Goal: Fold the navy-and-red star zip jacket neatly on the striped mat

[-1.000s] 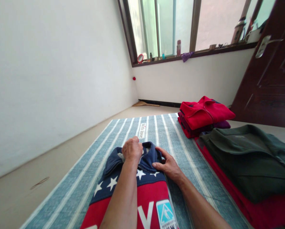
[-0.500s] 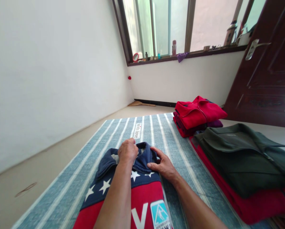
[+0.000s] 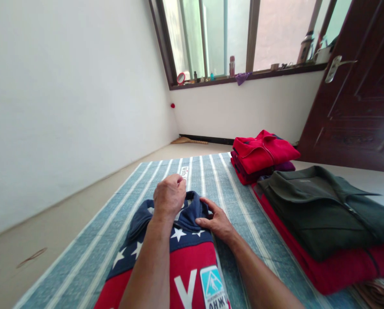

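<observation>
A red and navy zip-collar sweatshirt [image 3: 192, 253] with white stars, a white letter and a blue-and-white patch lies on the striped bedcover, its collar pointing away from me. Just above the collar, my left hand [image 3: 170, 195] is closed in a fist. Its fingertips face away, so whatever they hold, if anything, is hidden. At the collar's right side my right hand [image 3: 218, 221] grips the edge, thumb on top and the other fingers along the outer side. My left forearm covers part of the sweatshirt's front.
A dark green folded jacket [image 3: 327, 214] lies on red folded clothing [image 3: 343, 272] at the right. Behind it is a stack topped by a red jacket [image 3: 264, 150]. The striped bedcover [image 3: 114, 219] ends near the white wall [image 3: 66, 86]; a door [image 3: 362, 103] stands at right.
My left fist has lifted slightly up and away from inside the collar. My right hand keeps its place at the collar's right side. The view has shifted a little.
</observation>
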`<move>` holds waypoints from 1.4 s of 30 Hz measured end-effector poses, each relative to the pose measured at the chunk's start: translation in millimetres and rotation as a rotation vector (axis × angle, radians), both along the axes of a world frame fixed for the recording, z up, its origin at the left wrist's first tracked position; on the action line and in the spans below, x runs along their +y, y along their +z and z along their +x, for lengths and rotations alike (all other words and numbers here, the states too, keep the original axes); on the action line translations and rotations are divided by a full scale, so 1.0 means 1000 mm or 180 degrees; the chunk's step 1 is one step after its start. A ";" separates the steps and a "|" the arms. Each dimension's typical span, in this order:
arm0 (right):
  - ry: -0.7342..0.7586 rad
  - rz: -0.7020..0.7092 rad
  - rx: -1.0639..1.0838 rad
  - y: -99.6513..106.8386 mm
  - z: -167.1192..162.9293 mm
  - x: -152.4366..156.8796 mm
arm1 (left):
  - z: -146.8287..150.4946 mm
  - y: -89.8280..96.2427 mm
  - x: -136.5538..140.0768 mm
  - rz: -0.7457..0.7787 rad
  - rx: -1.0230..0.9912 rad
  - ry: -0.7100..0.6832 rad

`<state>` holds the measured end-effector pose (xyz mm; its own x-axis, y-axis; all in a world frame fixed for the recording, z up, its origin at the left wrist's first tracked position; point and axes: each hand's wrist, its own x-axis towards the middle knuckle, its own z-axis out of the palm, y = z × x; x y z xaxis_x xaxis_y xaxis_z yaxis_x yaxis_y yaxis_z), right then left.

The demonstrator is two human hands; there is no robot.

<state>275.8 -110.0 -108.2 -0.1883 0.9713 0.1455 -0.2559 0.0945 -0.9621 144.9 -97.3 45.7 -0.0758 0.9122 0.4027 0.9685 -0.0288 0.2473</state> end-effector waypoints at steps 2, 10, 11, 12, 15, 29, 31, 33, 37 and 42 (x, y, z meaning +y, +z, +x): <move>-0.0010 0.0030 0.0014 -0.001 0.000 0.000 | 0.005 0.014 -0.007 -0.0158 0.0048 -0.0082; 0.0020 -0.0069 0.0041 -0.004 0.002 -0.003 | 0.016 0.037 -0.048 -0.0877 0.0187 -0.0807; 0.0032 -0.0078 0.0067 -0.004 0.002 -0.003 | 0.015 0.034 -0.057 -0.0938 0.0242 -0.0861; 0.0039 -0.0085 0.0089 -0.004 0.002 -0.004 | 0.015 0.028 -0.066 -0.0976 0.0314 -0.0900; 0.0070 -0.0096 0.0130 -0.005 0.003 -0.005 | 0.013 -0.001 -0.091 -0.0985 0.0506 -0.0943; -0.0180 -0.0008 -0.0377 -0.012 0.009 -0.011 | 0.006 -0.067 -0.116 -0.1236 0.0116 -0.0949; -0.0158 0.0022 -0.0432 -0.014 0.009 -0.010 | 0.007 -0.066 -0.121 -0.1067 0.0013 -0.0980; -0.0090 -0.0024 -0.0444 -0.015 0.010 -0.011 | 0.003 -0.062 -0.128 -0.0850 -0.0183 -0.1076; -0.0023 -0.0243 -0.0360 -0.011 0.011 -0.014 | -0.033 -0.046 -0.138 -0.0087 -0.0797 -0.1143; -0.0079 -0.0336 -0.0399 -0.006 0.011 -0.019 | -0.112 -0.051 -0.126 0.0077 -0.1420 0.0401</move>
